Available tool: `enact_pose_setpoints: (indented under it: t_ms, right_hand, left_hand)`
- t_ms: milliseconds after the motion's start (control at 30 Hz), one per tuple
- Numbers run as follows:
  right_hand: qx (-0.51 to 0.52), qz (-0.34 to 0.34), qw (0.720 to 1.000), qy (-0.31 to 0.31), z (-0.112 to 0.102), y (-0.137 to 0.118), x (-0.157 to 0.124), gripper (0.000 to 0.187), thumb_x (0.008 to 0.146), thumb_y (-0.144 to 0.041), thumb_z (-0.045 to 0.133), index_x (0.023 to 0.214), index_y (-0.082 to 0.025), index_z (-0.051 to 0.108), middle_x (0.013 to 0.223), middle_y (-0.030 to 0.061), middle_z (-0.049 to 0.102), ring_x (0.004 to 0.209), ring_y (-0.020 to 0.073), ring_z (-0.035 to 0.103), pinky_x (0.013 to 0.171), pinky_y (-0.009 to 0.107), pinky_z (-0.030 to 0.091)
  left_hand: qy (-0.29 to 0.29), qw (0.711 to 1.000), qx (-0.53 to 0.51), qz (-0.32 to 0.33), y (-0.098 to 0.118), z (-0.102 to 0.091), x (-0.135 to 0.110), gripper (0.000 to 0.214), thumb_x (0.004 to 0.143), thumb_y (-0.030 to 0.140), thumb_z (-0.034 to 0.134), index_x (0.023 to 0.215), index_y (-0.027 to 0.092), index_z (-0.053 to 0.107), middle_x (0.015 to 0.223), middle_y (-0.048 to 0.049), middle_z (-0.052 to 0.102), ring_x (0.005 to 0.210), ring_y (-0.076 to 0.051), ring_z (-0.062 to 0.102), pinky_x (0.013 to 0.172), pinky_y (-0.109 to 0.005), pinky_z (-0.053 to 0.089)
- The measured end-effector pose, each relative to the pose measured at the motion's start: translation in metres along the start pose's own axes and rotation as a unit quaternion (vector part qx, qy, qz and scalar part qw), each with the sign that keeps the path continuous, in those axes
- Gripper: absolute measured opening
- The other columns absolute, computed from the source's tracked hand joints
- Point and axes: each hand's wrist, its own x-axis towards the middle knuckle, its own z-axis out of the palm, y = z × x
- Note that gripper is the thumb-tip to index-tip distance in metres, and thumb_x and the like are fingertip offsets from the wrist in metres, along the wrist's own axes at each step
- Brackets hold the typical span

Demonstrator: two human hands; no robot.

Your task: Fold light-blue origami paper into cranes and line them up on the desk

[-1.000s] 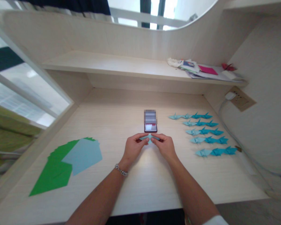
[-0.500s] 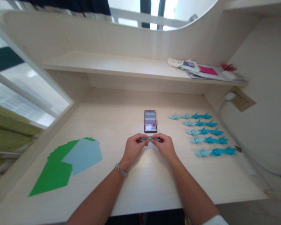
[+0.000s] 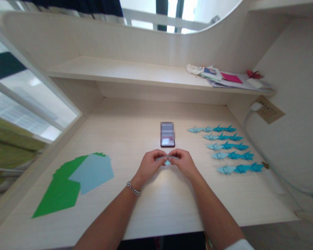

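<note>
Between my two hands is a small folded piece of light-blue paper (image 3: 167, 162), mostly covered by the fingers. My left hand (image 3: 151, 164) pinches its left side, and my right hand (image 3: 183, 162) pinches its right side, with the fingertips of both almost meeting. Just beyond the hands a phone (image 3: 167, 134) lies on the desk, its screen lit and blurred. To the right, folded paper cranes (image 3: 226, 168) in pale and brighter blue stand in several rows.
Green paper sheets (image 3: 59, 194) lie fanned out at the left, with light-blue sheets (image 3: 94, 173) over them. Papers and a pink card (image 3: 231, 77) rest on the shelf (image 3: 135, 71). A white plug (image 3: 256, 106) sits in the wall socket (image 3: 270, 111), its cable running down the right side.
The fingertips have drawn closer together and turned a little, covering more of the folded paper's sides. Its lower part now shows below the thumbs. Everything else stays in place.
</note>
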Motion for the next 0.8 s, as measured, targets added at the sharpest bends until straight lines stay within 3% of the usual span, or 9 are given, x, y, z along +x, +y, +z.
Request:
enact_pose_setpoints:
  t_ms: [200,333,533,800]
  right_hand:
    - [0.051,0.048,0.998,0.008,0.0018,-0.0055,-0.0026,0.018,0.059,-0.027,0.073,0.072,-0.016,0.069,0.063,0.0015,0.065,0.055,0.0132,0.058,0.052,0.025,0.049]
    - [0.088,0.062,0.994,0.026,0.0044,-0.0080,-0.0049,0.015,0.057,-0.024,0.073,0.070,-0.017,0.070,0.062,0.0016,0.066,0.054,0.0133,0.059,0.052,0.025,0.049]
    - [0.130,0.079,0.988,-0.001,0.0040,-0.0052,-0.0050,0.022,0.059,-0.032,0.074,0.075,-0.017,0.071,0.070,0.0026,0.068,0.061,0.0146,0.061,0.057,0.027,0.051]
    - [0.098,0.071,0.993,0.012,0.0027,-0.0066,-0.0030,0.022,0.059,-0.032,0.075,0.073,-0.016,0.069,0.066,0.0020,0.067,0.058,0.0133,0.060,0.054,0.025,0.049]
  left_hand:
    - [-0.006,1.000,-0.015,-0.006,0.0029,-0.0011,0.0001,0.014,0.072,0.026,0.066,0.078,0.014,0.068,0.071,-0.0042,0.067,0.060,-0.013,0.060,0.058,-0.025,0.051]
    - [0.004,1.000,-0.022,-0.013,0.0057,-0.0025,0.0003,0.012,0.070,0.024,0.066,0.077,0.015,0.068,0.068,-0.0031,0.066,0.057,-0.013,0.060,0.055,-0.025,0.051]
    - [0.020,1.000,-0.006,0.002,0.0039,-0.0029,0.0000,0.009,0.069,0.021,0.064,0.075,0.016,0.068,0.066,-0.0023,0.065,0.056,-0.013,0.059,0.055,-0.025,0.050]
    - [0.031,0.999,0.024,0.021,-0.0010,-0.0030,0.0004,0.010,0.069,0.022,0.067,0.077,0.016,0.069,0.075,-0.0047,0.069,0.068,-0.015,0.062,0.066,-0.027,0.050]
